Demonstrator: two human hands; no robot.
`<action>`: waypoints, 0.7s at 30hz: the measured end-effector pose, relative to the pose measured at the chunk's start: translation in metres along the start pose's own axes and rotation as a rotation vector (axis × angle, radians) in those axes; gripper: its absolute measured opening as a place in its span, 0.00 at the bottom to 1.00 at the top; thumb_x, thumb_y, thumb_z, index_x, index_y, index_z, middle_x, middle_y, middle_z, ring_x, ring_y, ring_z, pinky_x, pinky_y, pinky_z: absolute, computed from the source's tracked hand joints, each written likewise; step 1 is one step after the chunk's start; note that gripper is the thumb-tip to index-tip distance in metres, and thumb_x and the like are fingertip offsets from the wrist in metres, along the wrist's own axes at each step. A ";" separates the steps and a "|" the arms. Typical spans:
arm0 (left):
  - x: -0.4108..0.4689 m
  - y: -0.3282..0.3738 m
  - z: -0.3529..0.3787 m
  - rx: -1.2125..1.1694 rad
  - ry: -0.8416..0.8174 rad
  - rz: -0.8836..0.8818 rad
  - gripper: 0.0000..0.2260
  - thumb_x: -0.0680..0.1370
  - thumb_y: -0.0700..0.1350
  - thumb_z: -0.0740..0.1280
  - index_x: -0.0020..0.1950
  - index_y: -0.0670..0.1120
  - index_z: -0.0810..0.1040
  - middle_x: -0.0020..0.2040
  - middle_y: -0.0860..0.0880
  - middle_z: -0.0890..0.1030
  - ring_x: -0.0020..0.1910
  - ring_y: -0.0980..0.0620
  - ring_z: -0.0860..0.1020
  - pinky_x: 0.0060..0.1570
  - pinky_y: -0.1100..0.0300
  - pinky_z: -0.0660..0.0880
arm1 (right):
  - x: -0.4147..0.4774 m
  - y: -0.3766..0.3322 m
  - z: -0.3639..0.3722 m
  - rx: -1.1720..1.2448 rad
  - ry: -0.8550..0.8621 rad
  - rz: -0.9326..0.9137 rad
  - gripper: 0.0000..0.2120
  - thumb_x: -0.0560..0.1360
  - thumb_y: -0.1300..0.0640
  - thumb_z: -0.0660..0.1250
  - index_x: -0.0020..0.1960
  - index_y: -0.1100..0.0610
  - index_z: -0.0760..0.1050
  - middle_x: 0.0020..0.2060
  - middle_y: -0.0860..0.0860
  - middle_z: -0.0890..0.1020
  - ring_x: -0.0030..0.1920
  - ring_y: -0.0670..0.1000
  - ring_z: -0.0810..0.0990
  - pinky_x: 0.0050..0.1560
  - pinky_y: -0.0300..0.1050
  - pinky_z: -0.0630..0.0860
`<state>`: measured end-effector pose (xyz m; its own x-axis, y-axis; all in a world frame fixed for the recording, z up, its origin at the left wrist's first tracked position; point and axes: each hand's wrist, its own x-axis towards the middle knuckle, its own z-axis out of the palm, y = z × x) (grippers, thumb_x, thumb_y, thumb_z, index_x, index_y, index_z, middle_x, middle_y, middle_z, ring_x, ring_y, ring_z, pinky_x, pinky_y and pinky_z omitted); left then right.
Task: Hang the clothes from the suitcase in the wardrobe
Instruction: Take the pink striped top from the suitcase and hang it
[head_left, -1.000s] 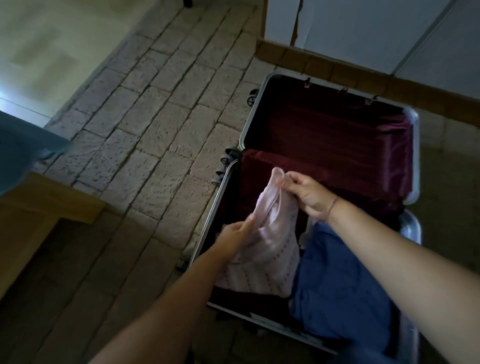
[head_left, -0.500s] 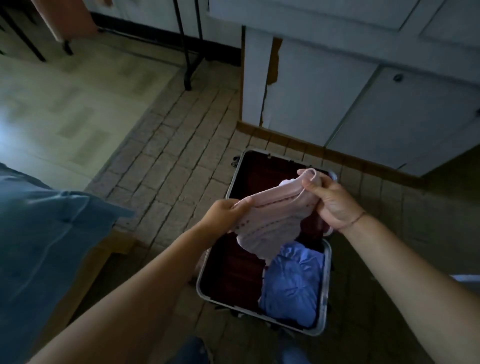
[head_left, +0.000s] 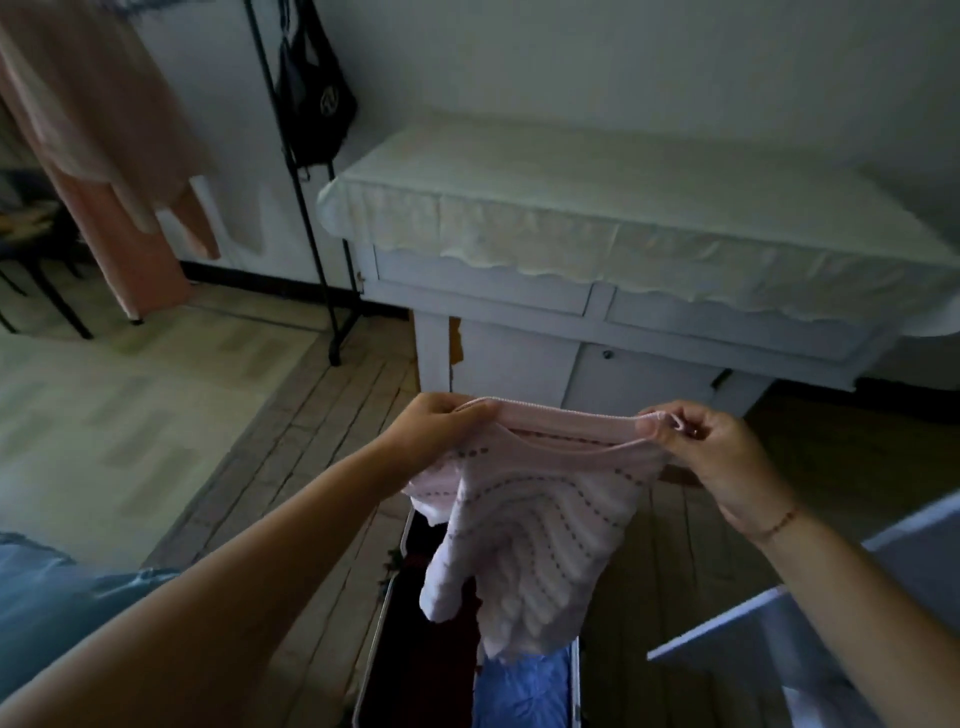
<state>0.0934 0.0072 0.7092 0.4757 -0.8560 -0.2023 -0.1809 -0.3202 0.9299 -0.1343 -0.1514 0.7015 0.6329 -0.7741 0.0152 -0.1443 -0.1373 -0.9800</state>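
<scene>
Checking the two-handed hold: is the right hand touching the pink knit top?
Touching. Head view: the right hand pinches the pink knit top at one neckline end, the left hand the other.

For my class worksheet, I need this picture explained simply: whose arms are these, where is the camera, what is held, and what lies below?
No machine here: a person wears a wide-angle camera on the head, looking forward and down, so the arms are their own. The left hand and right hand each hold one end of the neckline of a pink knitted top, spread between them. Below, an open suitcase lies on the floor with a blue garment inside. Behind stands a white cabinet.
</scene>
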 end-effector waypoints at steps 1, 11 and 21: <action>0.000 0.013 0.003 0.016 -0.021 0.026 0.15 0.76 0.55 0.66 0.42 0.44 0.83 0.38 0.45 0.83 0.36 0.52 0.81 0.42 0.57 0.80 | -0.007 -0.010 -0.010 -0.007 0.017 -0.017 0.10 0.68 0.53 0.70 0.43 0.60 0.79 0.34 0.48 0.82 0.36 0.43 0.80 0.37 0.34 0.77; 0.015 0.109 0.067 0.076 -0.354 0.213 0.09 0.74 0.47 0.71 0.40 0.42 0.83 0.36 0.45 0.81 0.37 0.52 0.77 0.43 0.56 0.74 | -0.088 -0.089 -0.096 0.082 0.471 -0.100 0.22 0.61 0.38 0.74 0.29 0.54 0.70 0.27 0.50 0.66 0.32 0.47 0.65 0.36 0.41 0.61; -0.013 0.201 0.184 -0.240 -0.635 0.253 0.16 0.76 0.53 0.66 0.38 0.42 0.84 0.38 0.40 0.83 0.38 0.43 0.79 0.44 0.51 0.76 | -0.193 -0.105 -0.176 -0.001 0.907 -0.146 0.29 0.56 0.35 0.75 0.38 0.61 0.77 0.32 0.48 0.77 0.34 0.42 0.75 0.35 0.31 0.72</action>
<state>-0.1077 -0.1207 0.8424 -0.1612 -0.9859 -0.0439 0.0091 -0.0460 0.9989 -0.3750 -0.0965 0.8369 -0.1950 -0.9373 0.2889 -0.1105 -0.2717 -0.9560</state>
